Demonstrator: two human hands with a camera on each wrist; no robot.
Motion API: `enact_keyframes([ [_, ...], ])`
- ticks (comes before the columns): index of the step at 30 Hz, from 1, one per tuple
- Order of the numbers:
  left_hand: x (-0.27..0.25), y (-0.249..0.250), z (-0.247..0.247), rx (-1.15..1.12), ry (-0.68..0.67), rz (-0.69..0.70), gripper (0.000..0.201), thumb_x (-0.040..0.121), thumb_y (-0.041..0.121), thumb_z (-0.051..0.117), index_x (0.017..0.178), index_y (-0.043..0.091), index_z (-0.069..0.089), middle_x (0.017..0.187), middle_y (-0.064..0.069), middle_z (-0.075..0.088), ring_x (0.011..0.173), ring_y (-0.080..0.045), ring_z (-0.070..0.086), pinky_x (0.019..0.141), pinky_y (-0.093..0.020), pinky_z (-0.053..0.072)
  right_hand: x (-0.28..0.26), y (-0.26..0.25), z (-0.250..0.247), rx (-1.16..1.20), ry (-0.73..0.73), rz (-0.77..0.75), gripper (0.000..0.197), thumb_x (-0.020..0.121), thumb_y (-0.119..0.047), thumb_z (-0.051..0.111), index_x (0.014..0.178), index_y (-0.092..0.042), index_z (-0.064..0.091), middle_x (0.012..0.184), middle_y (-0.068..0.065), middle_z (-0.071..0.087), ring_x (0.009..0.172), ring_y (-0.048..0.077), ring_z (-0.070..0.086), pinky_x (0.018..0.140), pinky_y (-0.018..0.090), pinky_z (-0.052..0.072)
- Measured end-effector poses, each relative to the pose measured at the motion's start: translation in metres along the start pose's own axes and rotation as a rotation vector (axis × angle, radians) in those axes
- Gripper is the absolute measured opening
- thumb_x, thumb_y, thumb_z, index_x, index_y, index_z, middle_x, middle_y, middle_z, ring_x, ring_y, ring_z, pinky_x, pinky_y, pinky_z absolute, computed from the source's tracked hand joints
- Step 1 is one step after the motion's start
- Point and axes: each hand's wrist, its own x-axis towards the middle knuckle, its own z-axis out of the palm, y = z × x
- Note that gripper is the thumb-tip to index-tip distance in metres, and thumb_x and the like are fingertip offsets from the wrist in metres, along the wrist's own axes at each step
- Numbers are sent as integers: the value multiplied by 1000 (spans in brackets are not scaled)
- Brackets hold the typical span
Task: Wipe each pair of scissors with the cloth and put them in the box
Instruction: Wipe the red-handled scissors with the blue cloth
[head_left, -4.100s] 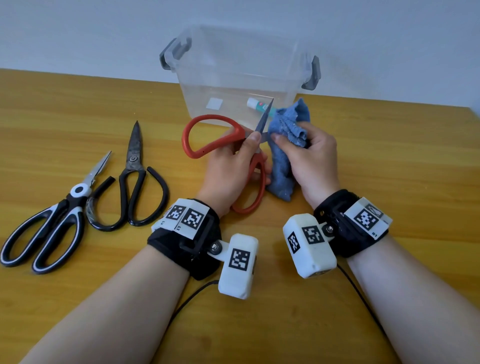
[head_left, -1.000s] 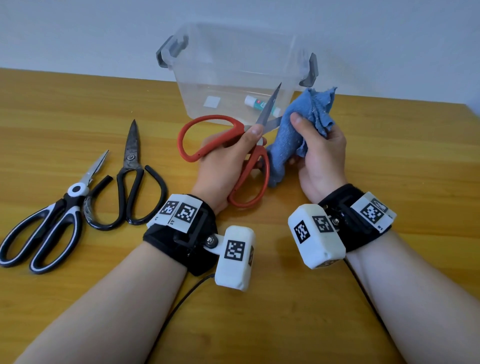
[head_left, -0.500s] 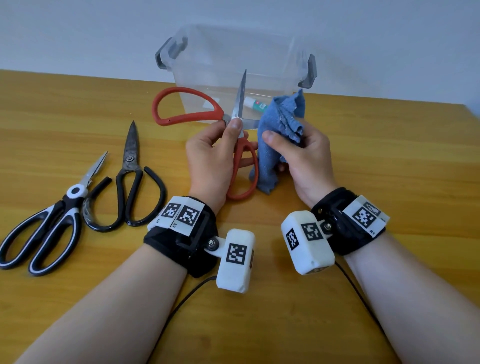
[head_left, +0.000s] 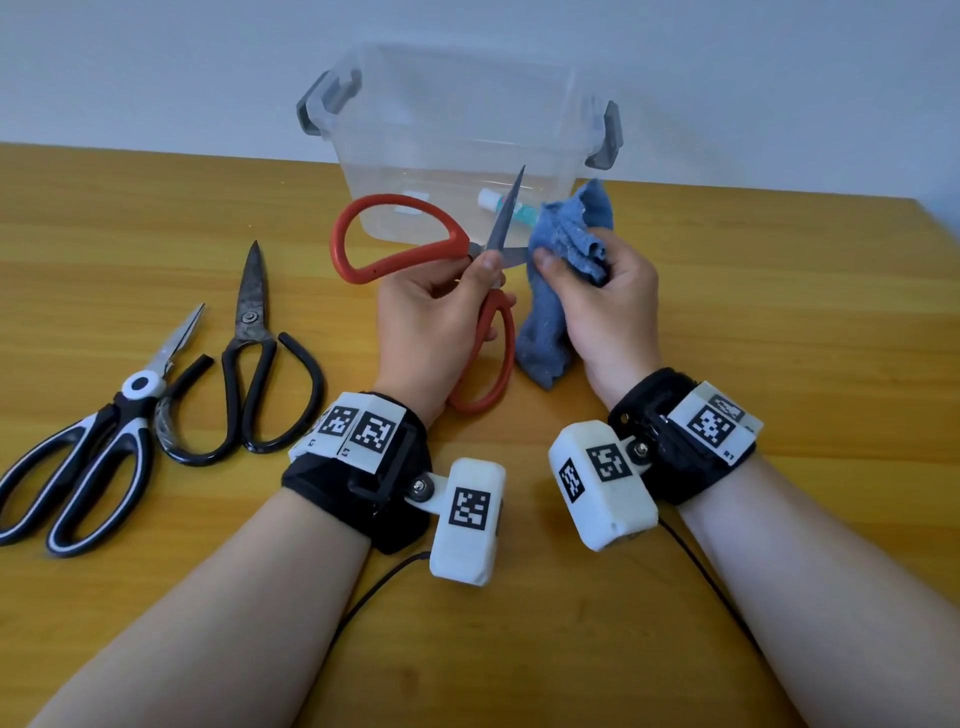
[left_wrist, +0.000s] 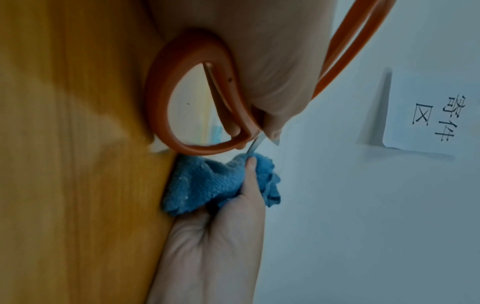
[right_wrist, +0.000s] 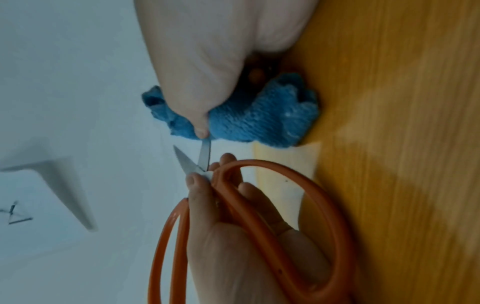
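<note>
- We are holding the red scissors in our left hand, fingers curled round the handle near the pivot, with the blades spread apart: one blade is pointing up toward 1 o'clock in front of the box, the other is lying sideways toward 3 o'clock.
- Our right hand is clutching the blue cloth, thumb and fingers pinching it onto the sideways blade; the right wrist view is showing that blade running straight into the folds under the thumb.
- Half a second ago the upper blade was standing nearly at 12 o'clock and the cloth was sitting just off the metal; now we are tilting the scissors over and closing the cloth on the lower blade. A second ago the cloth was lifted high beside the blades.
- We are reading this as a fresh wiping stroke starting on the second blade, so this first pair is probably close to finished but not yet ready for the box.
- The box is standing at 12 o'clock on the table, holding only a small tube, with no scissors in it.
- The black scissors and the black-and-white scissors are lying at 9 o'clock, apart from both hands, waiting their turn.
</note>
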Motion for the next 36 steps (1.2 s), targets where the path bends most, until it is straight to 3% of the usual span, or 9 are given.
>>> enact_keyframes([
  [3,0,1,2,-21,4,-28,23,100,18,67,83,4,74,70,-5,73,74,-19,78,52,-31,60,0,0,-1,76,39,13,11,85,-18,76,88,-28,73,89,-8,74,91,15,70,86,47,59],
  [7,4,-2,-1,18,-44,48,23,103,16,63,85,9,76,65,15,68,65,2,62,63,-17,48,-7,-7,1,32,-158,-38,14,86,-11,79,91,-24,75,88,-9,76,89,12,72,79,33,59],
  [11,1,-1,0,-38,-34,-21,25,103,16,64,88,-1,75,72,-10,70,67,-19,71,54,-26,57,-4,-3,-1,-20,-90,-38,13,86,-13,80,92,-24,75,88,-11,76,87,7,72,77,28,58],
  [16,1,1,1,-41,12,-19,28,103,17,62,78,5,69,69,-5,68,70,-23,78,44,-28,54,0,0,-2,52,113,23,15,86,-13,78,83,-27,74,82,-13,74,84,8,70,79,36,59],
  [21,2,-3,-1,62,-28,41,46,105,19,59,70,-11,57,56,-26,49,38,-33,48,35,-33,39,-10,-11,2,90,-172,24,14,85,-7,80,79,-19,75,76,-2,76,70,17,72,65,32,58],
  [25,1,2,-1,66,-40,29,47,105,17,59,67,-12,53,56,-30,50,32,-18,45,36,-24,33,-6,-8,2,52,-117,20,12,85,-10,80,85,-21,77,82,-7,77,79,12,73,71,31,58],
  [30,1,3,-1,-10,27,-37,36,105,18,59,77,-2,70,72,-20,73,52,-13,71,33,-22,36,0,3,-2,83,48,58,7,84,-16,81,86,-22,78,87,-1,77,88,28,74,78,52,62],
  [33,1,4,-1,-31,43,-63,37,105,19,60,73,1,67,73,-17,73,62,-18,75,33,-21,36,1,2,-3,114,146,28,10,84,-13,79,91,-20,76,90,-5,77,89,15,72,86,43,60],
  [36,1,3,-1,-9,11,-60,43,104,20,61,72,-8,64,67,-27,67,40,-18,59,34,-21,33,-5,-4,0,112,-37,16,14,85,-9,79,84,-22,76,84,-7,76,83,12,71,79,34,59],
])
